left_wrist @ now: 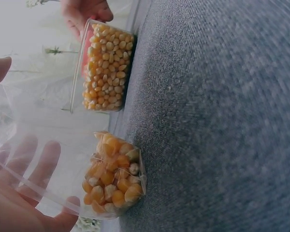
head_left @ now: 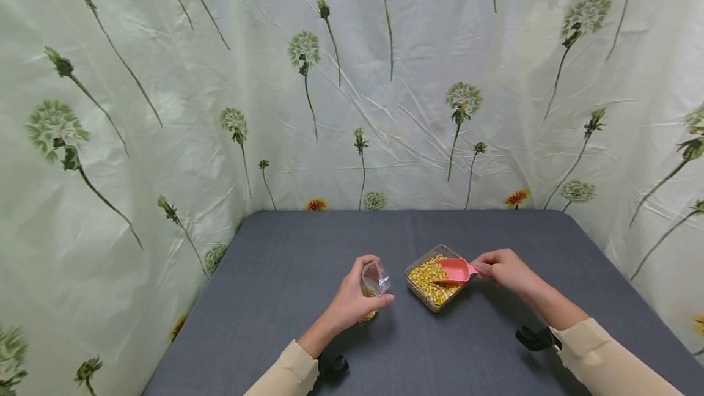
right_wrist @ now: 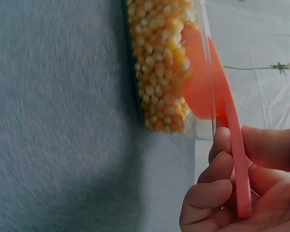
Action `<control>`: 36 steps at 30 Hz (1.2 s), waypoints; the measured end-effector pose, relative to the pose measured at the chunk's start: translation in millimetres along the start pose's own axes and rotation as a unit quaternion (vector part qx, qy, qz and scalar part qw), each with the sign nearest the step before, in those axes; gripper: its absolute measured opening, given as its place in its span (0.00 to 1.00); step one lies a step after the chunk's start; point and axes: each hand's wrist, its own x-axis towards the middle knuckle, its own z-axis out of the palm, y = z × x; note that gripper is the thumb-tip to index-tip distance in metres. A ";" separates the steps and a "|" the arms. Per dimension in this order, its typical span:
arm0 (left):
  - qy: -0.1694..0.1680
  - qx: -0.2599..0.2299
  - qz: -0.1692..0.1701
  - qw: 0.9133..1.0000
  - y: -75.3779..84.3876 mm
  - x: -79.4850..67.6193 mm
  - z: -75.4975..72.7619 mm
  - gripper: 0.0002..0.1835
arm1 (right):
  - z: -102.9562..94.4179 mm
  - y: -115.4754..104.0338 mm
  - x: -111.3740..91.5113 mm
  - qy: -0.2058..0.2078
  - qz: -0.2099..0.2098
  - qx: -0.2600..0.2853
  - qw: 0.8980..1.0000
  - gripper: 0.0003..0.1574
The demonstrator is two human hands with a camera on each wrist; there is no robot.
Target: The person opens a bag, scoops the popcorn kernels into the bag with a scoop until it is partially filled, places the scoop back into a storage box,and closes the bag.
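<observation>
My left hand (head_left: 354,295) holds a clear plastic bag (head_left: 375,277) upright by its gaping mouth, thumb on one side and fingers on the other. Corn kernels (left_wrist: 113,176) fill the bottom of the bag, low over the table in the left wrist view. To its right stands a clear square container (head_left: 436,309) of yellow and white corn kernels (head_left: 426,277). My right hand (head_left: 506,271) grips the handle of a pink scoop (head_left: 455,270), thumb on one side and curled fingers on the other. The scoop's front end is dug into the kernels, its tip hidden among them.
A dark grey cloth-covered table (head_left: 308,249) lies under everything. Behind it and at the sides hangs a pale curtain (head_left: 407,109) printed with dandelions. Black wrist devices (head_left: 533,338) show below both forearms.
</observation>
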 end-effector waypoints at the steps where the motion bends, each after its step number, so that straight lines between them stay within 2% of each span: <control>1: 0.000 -0.001 0.001 1.000 0.1 -0.2 -0.3 0.43 | 0.3 0.5 -1.2 -0.002 0.011 0.018 1.000 0.14; 6: 0.001 -0.004 0.000 1.000 -0.6 -0.9 -1.0 0.42 | 2.5 3.2 -5.4 -0.008 0.058 0.091 0.994 0.17; 12: 0.000 -0.006 0.007 1.000 -1.6 0.4 -1.9 0.42 | 4.6 4.3 -6.3 0.002 0.076 0.122 0.990 0.16; 17: -0.004 -0.003 0.010 1.000 -1.0 0.8 -2.3 0.44 | 4.1 3.5 -7.4 0.002 0.075 0.133 0.988 0.17; 26: -0.009 0.000 -0.004 1.000 0.1 2.1 -2.9 0.47 | 3.4 -5.6 -8.7 0.001 0.068 0.147 0.987 0.18; 36: -0.011 0.001 -0.008 1.000 0.1 3.2 -1.4 0.44 | 8.6 -26.4 -9.5 -0.007 0.047 0.152 0.987 0.18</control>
